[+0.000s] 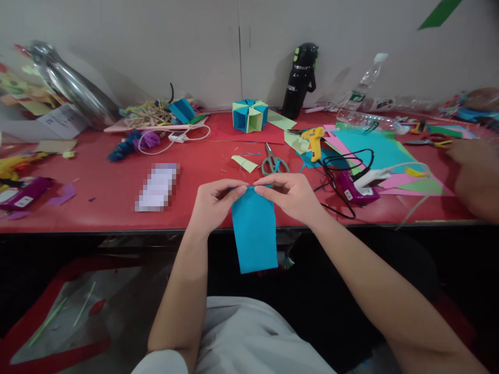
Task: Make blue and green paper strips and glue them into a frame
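Note:
A blue sheet of paper (255,234) hangs down in front of the table's edge, pinched along its top by both hands. My left hand (218,202) grips the top left corner between thumb and forefinger. Close beside it, my right hand (286,195) pinches the top right part the same way. Just beyond the fingers lie grey-handled scissors (273,161) and a pale green paper scrap (245,163). Farther back stands a ring-shaped piece (250,116) folded from blue and pale green paper.
On the red table (187,192), a yellow glue gun (313,143) with a black cord lies at right, near a purple power strip (356,189) and coloured paper sheets (370,148). A black bottle (299,83) stands behind. Another person's blurred hand (477,176) is at far right.

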### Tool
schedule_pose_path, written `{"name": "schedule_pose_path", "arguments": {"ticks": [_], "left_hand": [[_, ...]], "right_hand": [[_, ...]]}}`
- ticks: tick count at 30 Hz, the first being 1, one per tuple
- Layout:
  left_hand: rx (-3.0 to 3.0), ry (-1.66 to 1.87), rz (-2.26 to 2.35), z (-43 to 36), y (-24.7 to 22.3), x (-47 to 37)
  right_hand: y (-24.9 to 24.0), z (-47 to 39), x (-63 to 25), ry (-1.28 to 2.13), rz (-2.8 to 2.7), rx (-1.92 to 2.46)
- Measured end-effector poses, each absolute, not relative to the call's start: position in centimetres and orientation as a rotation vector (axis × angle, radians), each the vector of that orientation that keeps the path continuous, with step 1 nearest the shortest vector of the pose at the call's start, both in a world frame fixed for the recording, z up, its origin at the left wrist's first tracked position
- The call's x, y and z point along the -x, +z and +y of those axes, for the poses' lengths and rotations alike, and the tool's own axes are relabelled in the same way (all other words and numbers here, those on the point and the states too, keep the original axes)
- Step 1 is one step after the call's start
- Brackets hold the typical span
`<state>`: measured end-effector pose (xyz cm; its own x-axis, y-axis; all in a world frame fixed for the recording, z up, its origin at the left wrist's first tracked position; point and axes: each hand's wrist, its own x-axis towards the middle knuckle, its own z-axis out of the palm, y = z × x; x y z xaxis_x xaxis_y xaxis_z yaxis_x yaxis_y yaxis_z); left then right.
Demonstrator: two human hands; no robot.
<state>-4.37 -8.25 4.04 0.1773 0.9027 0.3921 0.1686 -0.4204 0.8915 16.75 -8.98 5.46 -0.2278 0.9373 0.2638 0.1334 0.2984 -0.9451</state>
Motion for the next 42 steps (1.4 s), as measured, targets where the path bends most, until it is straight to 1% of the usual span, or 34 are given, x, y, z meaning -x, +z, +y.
{"name": "schedule_pose_path", "arguments": {"ticks": [5,16,24,35,42], "left_hand": [[-1.773,1.310,1.054,-8.2,4.2,4.5],[-1.575,1.250,0.975,-8.4,4.2,4.8],[-1.436,1.286,0.962,-8.2,3.7,4.3],[-1.535,1.329,1.057,-8.9,4.7,4.0],[-1.492,1.257,1.047,-8.6,4.2,4.2]], "right_hand": [[5.6,-9.1,-16.7,1.024,-1.604,1.011],[5.5,-8.9,-17.2,1.068,-1.609,1.024],[5.3,-9.0,-17.1,1.074,-1.570,1.002],[5.2,-9.0,-16.6,1.105,-1.533,1.034],[5.0,-8.8,-16.5,1.124,-1.505,1.013]]}}
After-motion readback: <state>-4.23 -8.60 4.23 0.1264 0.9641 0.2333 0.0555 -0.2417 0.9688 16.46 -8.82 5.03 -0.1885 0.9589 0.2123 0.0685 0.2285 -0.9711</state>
